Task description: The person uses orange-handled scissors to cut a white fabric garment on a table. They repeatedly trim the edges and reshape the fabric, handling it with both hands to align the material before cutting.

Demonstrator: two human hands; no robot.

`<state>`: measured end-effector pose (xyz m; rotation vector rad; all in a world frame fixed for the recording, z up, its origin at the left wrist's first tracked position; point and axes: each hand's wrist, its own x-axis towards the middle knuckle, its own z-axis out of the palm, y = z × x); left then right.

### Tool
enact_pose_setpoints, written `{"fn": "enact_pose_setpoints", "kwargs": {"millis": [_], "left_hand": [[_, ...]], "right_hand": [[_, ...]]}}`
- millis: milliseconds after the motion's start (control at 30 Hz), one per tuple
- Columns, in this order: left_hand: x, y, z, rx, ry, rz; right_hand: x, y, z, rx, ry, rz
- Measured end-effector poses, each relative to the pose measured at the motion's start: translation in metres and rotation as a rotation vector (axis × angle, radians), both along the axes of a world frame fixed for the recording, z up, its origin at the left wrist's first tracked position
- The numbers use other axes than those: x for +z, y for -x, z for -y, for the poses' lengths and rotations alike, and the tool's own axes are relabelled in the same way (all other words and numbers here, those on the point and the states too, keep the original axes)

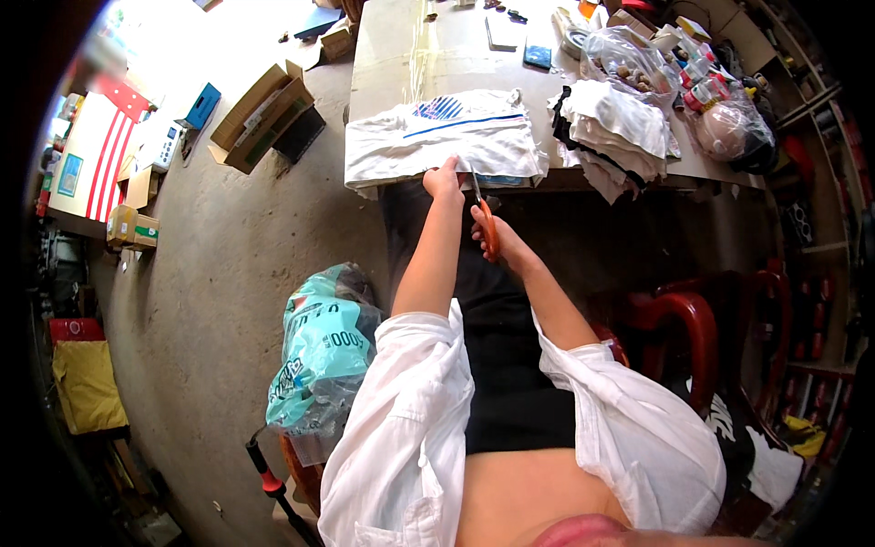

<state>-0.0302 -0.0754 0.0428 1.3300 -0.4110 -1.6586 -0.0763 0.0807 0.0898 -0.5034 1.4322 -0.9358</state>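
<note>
A white folded cloth [383,146] with a blue stripe and a blue-and-pink print lies at the near edge of the table. My left hand [445,180] pinches its front edge, fingers closed. Just to the right, my right hand [501,239] is wrapped round orange-handled scissors [490,233]. Their metal blades point away from me, up at the cloth's edge beside my left hand. Whether the blades have cloth between them is too small to tell.
Right of the cloth sits a stack of white and black fabric [620,123]. Plastic bags of odds and ends [629,64] crowd the table [392,55] behind it. A red wooden chair [697,337] stands at my right, a turquoise plastic bag [324,333] at my left. Cardboard boxes [260,114] rest farther left.
</note>
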Motion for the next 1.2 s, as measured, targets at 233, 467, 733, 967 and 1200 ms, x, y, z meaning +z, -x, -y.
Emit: {"fn": "enact_pose_setpoints", "kwargs": {"millis": [233, 467, 733, 967, 1200], "left_hand": [[0.000, -0.008, -0.001, -0.018, 0.010, 0.040], [0.012, -0.020, -0.009, -0.117, 0.060, 0.066], [-0.010, -0.068, 0.004, 0.034, 0.091, 0.018], [0.000, -0.073, 0.003, 0.064, 0.251, 0.247], [0.020, -0.020, 0.048, -0.459, 0.985, 0.981]], "right_hand": [[0.000, -0.004, 0.016, 0.011, 0.020, -0.024], [-0.006, -0.002, 0.013, -0.013, 0.024, -0.031], [-0.003, -0.020, -0.012, -0.027, 0.018, 0.032], [-0.003, -0.027, -0.012, -0.011, 0.059, 0.063], [0.014, -0.022, -0.027, -0.180, 0.098, 0.169]]}}
